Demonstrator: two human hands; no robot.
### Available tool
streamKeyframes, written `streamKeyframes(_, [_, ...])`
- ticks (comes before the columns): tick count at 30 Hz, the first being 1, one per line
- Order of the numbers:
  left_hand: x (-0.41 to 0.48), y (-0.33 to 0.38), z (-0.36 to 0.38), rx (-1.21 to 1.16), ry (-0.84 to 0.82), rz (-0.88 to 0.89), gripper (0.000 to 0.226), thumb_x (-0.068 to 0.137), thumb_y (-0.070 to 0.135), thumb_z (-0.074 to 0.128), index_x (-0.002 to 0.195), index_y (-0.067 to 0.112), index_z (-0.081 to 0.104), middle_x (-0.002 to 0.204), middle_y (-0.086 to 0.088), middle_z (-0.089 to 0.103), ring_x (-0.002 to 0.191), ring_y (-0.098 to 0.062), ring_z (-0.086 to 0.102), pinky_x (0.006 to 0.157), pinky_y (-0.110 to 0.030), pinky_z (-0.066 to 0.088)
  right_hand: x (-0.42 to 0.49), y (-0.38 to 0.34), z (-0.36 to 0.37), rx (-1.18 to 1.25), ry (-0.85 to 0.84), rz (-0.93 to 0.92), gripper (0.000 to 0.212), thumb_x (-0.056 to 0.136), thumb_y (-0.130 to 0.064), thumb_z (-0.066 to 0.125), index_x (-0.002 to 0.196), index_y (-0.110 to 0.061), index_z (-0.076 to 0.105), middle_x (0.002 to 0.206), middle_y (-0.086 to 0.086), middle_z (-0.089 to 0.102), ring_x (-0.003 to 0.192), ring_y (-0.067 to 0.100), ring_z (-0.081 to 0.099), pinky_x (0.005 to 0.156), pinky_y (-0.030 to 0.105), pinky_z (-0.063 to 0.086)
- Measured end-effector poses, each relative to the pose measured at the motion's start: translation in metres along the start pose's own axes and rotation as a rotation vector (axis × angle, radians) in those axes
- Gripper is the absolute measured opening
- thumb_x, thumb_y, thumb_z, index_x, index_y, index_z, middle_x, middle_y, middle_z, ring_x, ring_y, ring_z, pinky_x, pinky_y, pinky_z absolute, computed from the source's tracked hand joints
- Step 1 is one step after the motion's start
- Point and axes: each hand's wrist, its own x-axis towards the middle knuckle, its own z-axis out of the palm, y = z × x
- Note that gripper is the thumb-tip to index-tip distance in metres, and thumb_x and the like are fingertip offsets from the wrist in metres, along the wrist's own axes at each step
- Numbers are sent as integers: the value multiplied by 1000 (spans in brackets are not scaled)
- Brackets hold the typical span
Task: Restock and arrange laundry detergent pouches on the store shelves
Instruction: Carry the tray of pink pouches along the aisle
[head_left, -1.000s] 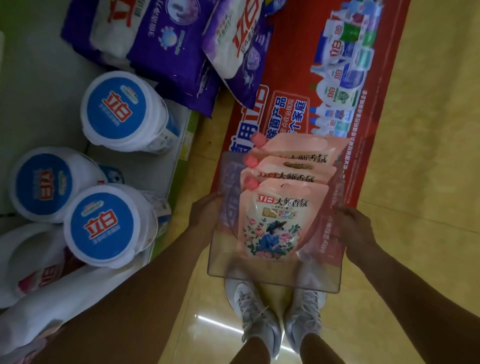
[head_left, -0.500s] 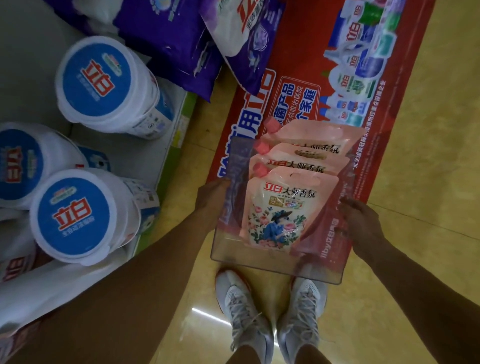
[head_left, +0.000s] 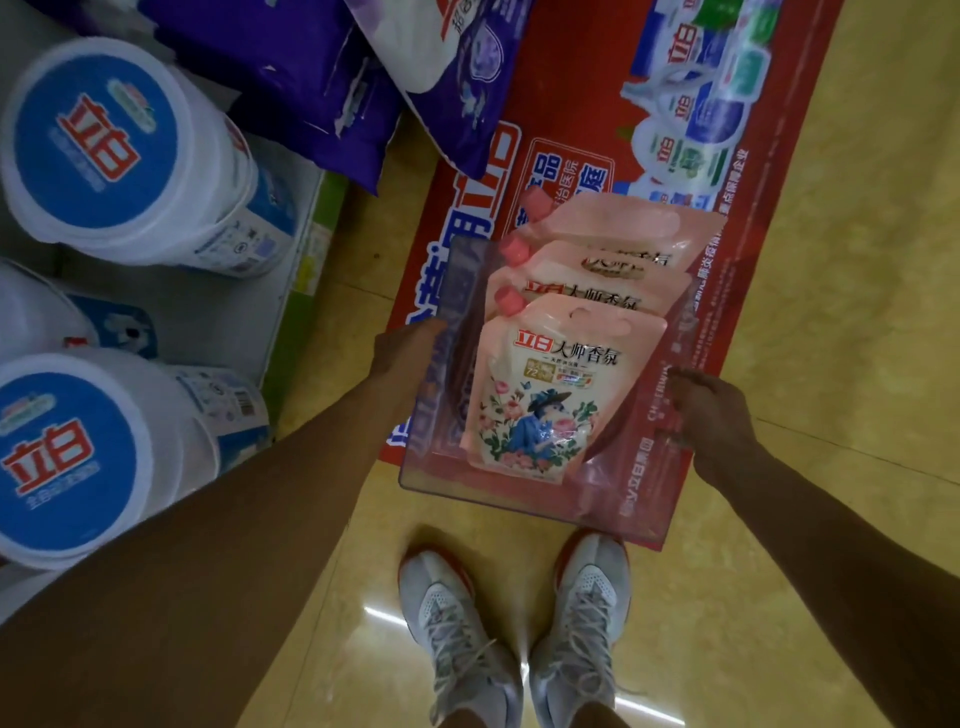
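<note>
Grip unchanged: my left hand (head_left: 410, 353) clasps the clear tray (head_left: 519, 499) by its wall at 9 o'clock, and my right hand (head_left: 711, 410) curls its fingers on the wall at 3 o'clock. Three pink pouches (head_left: 550, 395) lie overlapped inside, none removed. Since a second ago the blue-lidded tubs (head_left: 104, 145) at 9 o'clock loom nearer. I judge I am approaching the shelf, stocking not begun.

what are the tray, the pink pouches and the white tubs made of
Tray: looks like clear rigid plastic, glossy; the floor banner shows through its walls.
Pink pouches: likely flexible plastic film, shiny; crinkled highlights, moulded pink caps.
White tubs: probably hard plastic, smooth semi-matte, with printed blue lids.
</note>
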Motion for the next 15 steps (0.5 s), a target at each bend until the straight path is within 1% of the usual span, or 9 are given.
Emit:
streamKeyframes(2, [4, 2, 2, 23, -14, 3, 37, 93, 33, 71, 122, 13, 61, 93, 1, 55, 80, -18, 55, 85, -47, 60, 2, -1, 0, -8, -14, -17, 28, 94, -9, 60, 121, -9, 67, 107, 9, 67, 81, 23, 67, 56, 32, 55])
streamKeyframes(3, [6, 1, 2, 33, -14, 12, 35, 93, 34, 71, 120, 14, 62, 95, 0, 57, 81, -18, 57, 79, -44, 61, 2, -1, -1, -17, -21, -23, 27, 95, -8, 60, 121, -9, 67, 106, 9, 67, 80, 22, 67, 56, 32, 55])
streamKeyframes(5, [9, -1, 3, 76, -7, 42, 31, 94, 35, 68, 118, 15, 66, 103, -4, 62, 85, -21, 61, 71, -38, 60, -1, 1, -2, -70, -29, -43, 27, 95, -7, 58, 121, -10, 66, 109, 11, 68, 82, 24, 68, 64, 41, 60])
streamKeyframes(7, [4, -2, 4, 158, 17, 105, 22, 96, 35, 64, 112, 20, 67, 113, -10, 62, 89, -28, 63, 79, -41, 60, -8, -1, 0, -180, 1, -114, 20, 92, -11, 56, 106, -14, 69, 104, 13, 71, 81, 29, 70, 74, 53, 61])
streamKeyframes(9, [2, -9, 6, 296, 19, 171, 32, 93, 39, 63, 122, 26, 64, 134, -23, 53, 106, -45, 62, 89, -50, 59, -8, 5, 0, -316, 37, -257, 24, 84, -25, 52, 98, -16, 69, 96, 13, 72, 79, 33, 72, 71, 56, 61])
streamKeyframes(11, [-9, -17, 8, 384, 38, 257, 52, 88, 41, 64, 137, 26, 56, 141, -26, 45, 115, -49, 58, 94, -55, 56, -1, 19, -2, -420, 55, -343, 44, 79, -40, 48, 114, -19, 65, 105, 13, 68, 88, 36, 70, 75, 54, 60])
streamKeyframes(12, [-18, -20, 9, 405, 59, 303, 57, 87, 40, 65, 140, 26, 53, 142, -23, 44, 120, -47, 56, 98, -56, 53, -6, 19, -2, -468, 64, -352, 49, 81, -44, 47, 123, -23, 60, 114, 14, 64, 98, 38, 66, 82, 55, 59])
streamKeyframes(13, [-31, -21, 9, 432, 78, 355, 59, 88, 37, 65, 143, 25, 51, 143, -19, 43, 126, -43, 52, 103, -56, 49, -23, 11, 0, -515, 65, -354, 50, 85, -43, 49, 132, -24, 55, 124, 17, 58, 110, 40, 60, 91, 56, 55])
streamKeyframes(15, [-48, -27, 8, 507, 87, 431, 59, 93, 31, 65, 149, 23, 44, 148, -14, 39, 137, -38, 39, 113, -55, 39, -51, -2, 3, -591, 54, -363, 50, 94, -27, 53, 143, -20, 48, 137, 21, 46, 126, 41, 45, 105, 56, 44])
